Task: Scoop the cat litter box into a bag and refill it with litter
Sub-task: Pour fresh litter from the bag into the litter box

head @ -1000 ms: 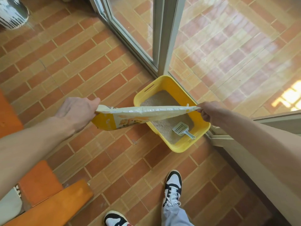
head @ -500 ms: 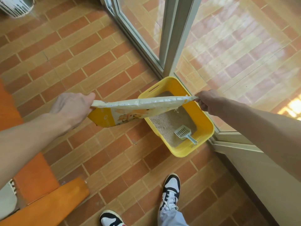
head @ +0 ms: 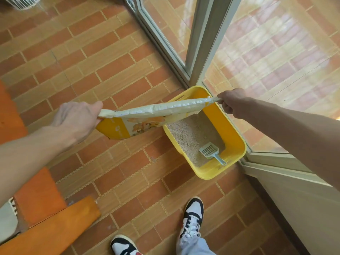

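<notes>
Fingers first: the left hand [head: 77, 120] is curling tight around one top corner of the litter bag [head: 147, 116], thumb lying along the sealed edge, knuckles facing up. Over on the other side, the right hand [head: 232, 103] is pinching the opposite top corner, fingers closed hard on the seam. Between the two grips the bag's top edge is stretching out taut, running in a long line that is rising slightly toward the right hand. The bag itself is hanging below that edge, its yellow and white printed face turned toward the camera, its right end hovering above the far left part of the litter box [head: 237, 142] and its left end out over the tiled floor [head: 103, 162].

The box, a yellow tub, is sitting on the floor in the corner by the sliding door frame [head: 204, 43], just beside the glass. Pale litter [head: 191, 133] is covering its bottom, and a light blue scoop [head: 211, 152] is lying on that litter at the near end, handle pointing toward the near right corner.

Down at the bottom, two black and white sneakers [head: 192, 216] are standing on the tiles, well short of the box. An orange bench [head: 36, 199] is filling the lower left.
</notes>
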Motion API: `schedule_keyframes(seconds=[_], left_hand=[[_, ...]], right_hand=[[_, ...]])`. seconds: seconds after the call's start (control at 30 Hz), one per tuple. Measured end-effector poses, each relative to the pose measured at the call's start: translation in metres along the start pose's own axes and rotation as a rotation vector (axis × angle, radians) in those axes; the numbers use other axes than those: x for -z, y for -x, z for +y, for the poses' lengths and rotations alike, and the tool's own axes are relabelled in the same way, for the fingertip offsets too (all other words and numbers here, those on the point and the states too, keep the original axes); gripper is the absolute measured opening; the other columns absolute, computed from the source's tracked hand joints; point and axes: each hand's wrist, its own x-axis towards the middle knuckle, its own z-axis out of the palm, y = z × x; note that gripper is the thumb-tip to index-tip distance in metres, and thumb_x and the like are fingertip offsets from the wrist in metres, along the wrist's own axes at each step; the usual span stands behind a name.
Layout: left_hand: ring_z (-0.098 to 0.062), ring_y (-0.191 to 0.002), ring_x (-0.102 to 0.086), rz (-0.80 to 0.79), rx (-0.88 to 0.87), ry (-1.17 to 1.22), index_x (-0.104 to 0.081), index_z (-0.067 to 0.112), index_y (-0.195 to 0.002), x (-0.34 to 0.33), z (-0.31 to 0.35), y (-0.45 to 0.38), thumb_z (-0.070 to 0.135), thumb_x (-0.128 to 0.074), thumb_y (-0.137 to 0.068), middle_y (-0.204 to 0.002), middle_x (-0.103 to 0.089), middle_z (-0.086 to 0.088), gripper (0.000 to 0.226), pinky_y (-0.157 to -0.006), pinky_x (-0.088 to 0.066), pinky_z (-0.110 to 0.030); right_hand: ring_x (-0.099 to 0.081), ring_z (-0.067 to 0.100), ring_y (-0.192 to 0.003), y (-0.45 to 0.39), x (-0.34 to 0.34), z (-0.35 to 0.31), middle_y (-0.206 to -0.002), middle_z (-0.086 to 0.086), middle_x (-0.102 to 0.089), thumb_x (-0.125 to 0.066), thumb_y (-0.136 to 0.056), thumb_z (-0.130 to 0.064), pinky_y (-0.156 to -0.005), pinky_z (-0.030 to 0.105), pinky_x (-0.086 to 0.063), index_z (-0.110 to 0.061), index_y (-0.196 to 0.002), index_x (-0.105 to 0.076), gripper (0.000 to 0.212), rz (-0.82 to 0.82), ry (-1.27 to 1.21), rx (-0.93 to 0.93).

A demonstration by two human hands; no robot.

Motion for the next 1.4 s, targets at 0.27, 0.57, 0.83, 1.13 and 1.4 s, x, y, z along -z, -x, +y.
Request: schedule_keyframes(seconds=[0.27, 0.57, 0.83, 1.13, 1.4], left_hand=[[-0.017, -0.049, -0.048, 0.018, -0.024, 0.018, -0.042, 0.014, -0.097, -0.009, -0.005, 0.001, 0.038, -0.044, -0.105, -0.063, -0.054, -0.002, 0.025, -0.047, -0.034, -0.029], [-0.016, -0.045, -0.041, 0.02, -0.01, 0.067, -0.038, 0.015, -0.093, -0.025, 0.004, 0.013, 0.029, -0.05, -0.104, -0.058, -0.047, 0.0, 0.022, -0.044, -0.029, -0.03], [-0.01, -0.047, -0.041, 0.03, -0.101, -0.037, -0.034, 0.018, -0.094, -0.023, 0.017, 0.015, 0.03, -0.047, -0.105, -0.062, -0.05, 0.004, 0.021, -0.043, -0.026, -0.026], [-0.013, -0.051, -0.05, 0.015, -0.179, -0.052, -0.036, 0.019, -0.097, -0.025, 0.022, 0.026, 0.031, -0.045, -0.105, -0.063, -0.052, 0.004, 0.017, -0.049, -0.044, -0.028], [-0.016, -0.054, -0.053, 0.022, -0.205, -0.046, -0.039, 0.018, -0.099, -0.023, 0.015, 0.045, 0.028, -0.038, -0.106, -0.065, -0.054, 0.002, 0.013, -0.048, -0.036, -0.028]], right_hand=[[-0.037, 0.01, -0.048, -0.008, -0.004, -0.004, -0.064, 0.004, -0.051, -0.06, -0.097, -0.007, -0.046, 0.022, -0.031, -0.004, -0.074, -0.064, 0.023, 0.018, 0.023, 0.038], [-0.039, 0.011, -0.047, 0.0, 0.005, 0.026, -0.062, 0.006, -0.053, -0.061, -0.096, -0.008, -0.044, 0.024, -0.033, -0.002, -0.076, -0.065, 0.022, 0.022, 0.117, 0.038], [-0.037, 0.012, -0.044, 0.012, 0.019, 0.07, -0.058, 0.005, -0.05, -0.059, -0.096, -0.007, -0.038, 0.022, -0.03, -0.001, -0.075, -0.065, 0.023, 0.037, 0.088, -0.018], [-0.032, 0.012, -0.042, 0.035, 0.028, 0.111, -0.053, 0.004, -0.043, -0.057, -0.097, -0.006, -0.035, 0.019, -0.026, 0.001, -0.069, -0.063, 0.029, 0.004, 0.11, -0.107], [-0.031, 0.006, -0.031, 0.06, 0.022, 0.125, -0.038, -0.001, -0.047, -0.052, -0.098, -0.002, -0.033, 0.015, -0.025, 0.002, -0.075, -0.063, 0.025, -0.013, 0.007, -0.161]])
